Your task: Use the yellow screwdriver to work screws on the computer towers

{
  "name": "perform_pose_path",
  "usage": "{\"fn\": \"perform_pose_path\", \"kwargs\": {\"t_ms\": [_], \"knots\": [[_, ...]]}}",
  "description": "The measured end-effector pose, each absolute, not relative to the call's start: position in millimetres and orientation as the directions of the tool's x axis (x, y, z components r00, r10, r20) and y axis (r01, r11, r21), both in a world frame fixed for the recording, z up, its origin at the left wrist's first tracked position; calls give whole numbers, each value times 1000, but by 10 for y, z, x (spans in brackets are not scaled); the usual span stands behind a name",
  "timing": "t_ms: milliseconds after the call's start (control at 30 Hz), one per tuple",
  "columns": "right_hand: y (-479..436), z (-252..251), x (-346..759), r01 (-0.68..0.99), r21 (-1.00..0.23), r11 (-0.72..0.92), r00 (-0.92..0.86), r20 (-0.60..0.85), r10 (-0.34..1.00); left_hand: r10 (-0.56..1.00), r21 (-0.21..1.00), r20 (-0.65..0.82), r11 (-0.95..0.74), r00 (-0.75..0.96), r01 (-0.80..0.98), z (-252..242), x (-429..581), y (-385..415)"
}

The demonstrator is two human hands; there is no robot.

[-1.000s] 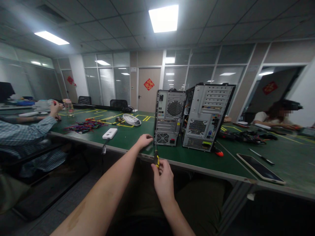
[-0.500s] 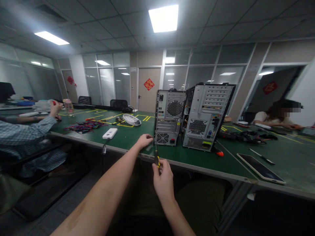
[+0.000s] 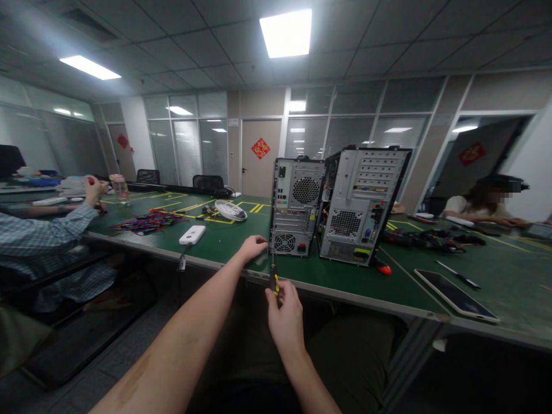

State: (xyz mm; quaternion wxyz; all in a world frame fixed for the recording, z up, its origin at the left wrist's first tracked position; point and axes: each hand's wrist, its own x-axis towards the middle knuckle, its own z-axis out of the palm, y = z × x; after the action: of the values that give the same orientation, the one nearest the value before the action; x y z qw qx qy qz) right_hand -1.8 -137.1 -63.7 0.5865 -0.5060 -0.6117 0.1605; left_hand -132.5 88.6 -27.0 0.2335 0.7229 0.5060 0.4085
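A screwdriver [image 3: 273, 279] with a black and yellow handle is gripped in my right hand [image 3: 285, 310], just past the table's front edge. Its thin shaft points up and away, toward the lower left corner of the smaller computer case [image 3: 295, 221]. At that same corner is my left hand [image 3: 254, 247], its fingers drawn together by the case's edge; whatever they pinch is too small to make out. The case stands upright with its rear panel, fan grilles and ports facing me. A larger computer case [image 3: 351, 195] stands upright close on its right.
On the green table [image 3: 228, 247] lie a white power bank [image 3: 192, 234], a heap of coloured cables [image 3: 149, 222] and a white round fan grille [image 3: 230, 210]. To the right are black cables [image 3: 431, 238], a phone [image 3: 455, 294] and a pen-like tool [image 3: 457, 274]. Other people sit at both sides.
The screwdriver's handle has shifted very slightly to the left in my right hand. My left hand and both computer cases stay where they were.
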Motion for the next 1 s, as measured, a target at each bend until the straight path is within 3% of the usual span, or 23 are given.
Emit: {"fn": "perform_pose_path", "kwargs": {"t_ms": [133,367,667,1000], "knots": [[-1359,-660,-15,408,-804,433,213,545,811,920,750,359,-384,157,538,-256,-1323,868],[-1378,-646,-18,489,-723,489,174,629,758,927,758,338,-369,161,538,-242,-1317,866],[-1334,-711,-29,352,-819,453,202,540,817,929,762,335,-366,158,535,-235,-1315,850],[-1389,-635,-16,458,-736,499,183,627,757,925,763,350,-375,150,527,-271,-1323,888]]}}
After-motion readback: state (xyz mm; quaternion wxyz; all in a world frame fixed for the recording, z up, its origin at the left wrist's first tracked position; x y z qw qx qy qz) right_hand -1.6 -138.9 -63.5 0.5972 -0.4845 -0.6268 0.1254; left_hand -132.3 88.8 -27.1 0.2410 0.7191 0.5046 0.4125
